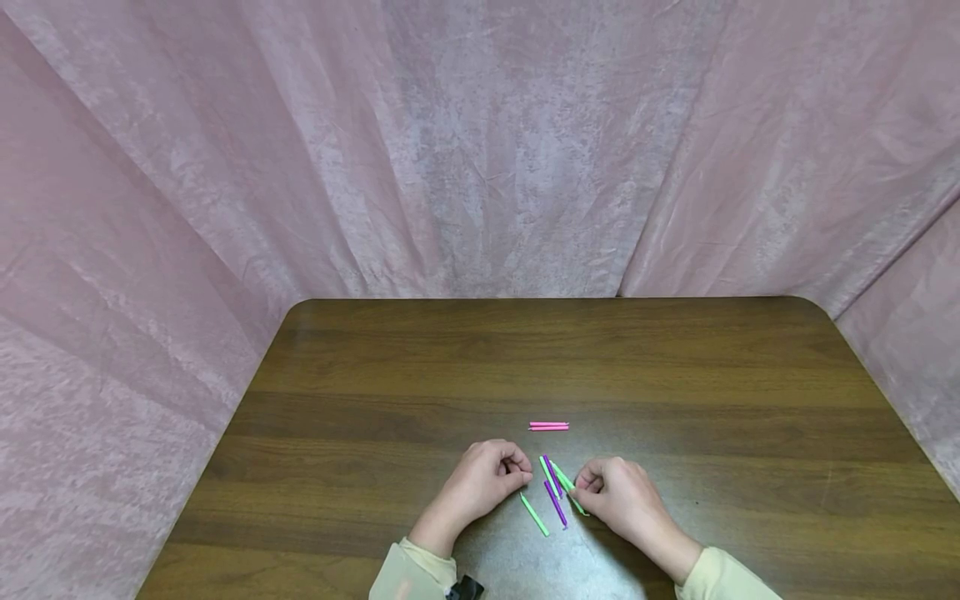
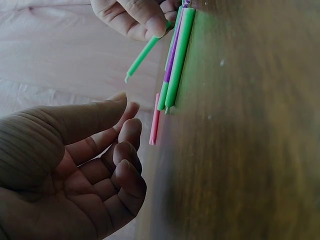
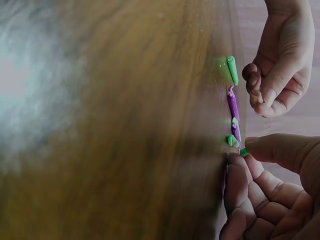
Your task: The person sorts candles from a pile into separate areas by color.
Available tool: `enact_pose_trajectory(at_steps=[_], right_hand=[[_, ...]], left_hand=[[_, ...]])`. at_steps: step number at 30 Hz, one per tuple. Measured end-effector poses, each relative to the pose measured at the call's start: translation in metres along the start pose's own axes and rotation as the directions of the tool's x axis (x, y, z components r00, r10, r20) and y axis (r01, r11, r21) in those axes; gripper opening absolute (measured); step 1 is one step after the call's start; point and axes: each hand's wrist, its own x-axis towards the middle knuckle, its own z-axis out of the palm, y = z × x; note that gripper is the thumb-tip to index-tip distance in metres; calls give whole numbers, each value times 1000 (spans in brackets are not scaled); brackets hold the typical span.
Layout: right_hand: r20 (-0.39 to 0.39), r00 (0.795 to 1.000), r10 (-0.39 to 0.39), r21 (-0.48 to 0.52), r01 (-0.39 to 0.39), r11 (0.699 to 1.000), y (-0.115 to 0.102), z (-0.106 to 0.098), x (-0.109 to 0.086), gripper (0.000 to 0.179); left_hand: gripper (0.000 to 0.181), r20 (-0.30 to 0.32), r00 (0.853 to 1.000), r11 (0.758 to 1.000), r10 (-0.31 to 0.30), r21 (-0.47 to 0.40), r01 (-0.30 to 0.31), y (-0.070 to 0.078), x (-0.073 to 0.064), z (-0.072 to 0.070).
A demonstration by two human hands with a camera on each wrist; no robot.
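My right hand [image 1: 621,496] pinches a thin green candle [image 2: 142,59] between thumb and fingertip; its wick end points toward my left hand in the left wrist view. Close under that hand lie green candles [image 2: 181,57] and purple candles [image 1: 556,505], some side by side. My left hand [image 1: 483,477] is just left of this group, holding nothing, its fingers loosely bent and the thumb apart from them in the left wrist view. One green candle [image 1: 534,514] lies by itself below the left fingertips. Farther back, two pink candles [image 1: 549,429] lie parallel, almost touching.
The brown wooden table [image 1: 360,375] has rounded far corners. Pink velvety curtains [image 1: 510,150] hang behind it and at both sides. Light glares off the tabletop near the front, between the forearms. A small black object [image 1: 467,588] shows by the left sleeve.
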Motion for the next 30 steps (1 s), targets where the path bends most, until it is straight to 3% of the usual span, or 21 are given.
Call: enact_pose_trajectory(at_steps=[17, 30], right_hand=[[-5, 1000, -7, 46, 7, 999, 6, -4, -1, 17], [26, 1000, 16, 144, -19, 989, 9, -7, -4, 14]], left_hand=[[10, 5, 1000, 1000, 1, 21, -1, 1, 0, 0], [11, 13, 1000, 1000, -10, 27, 10, 3, -2, 0]])
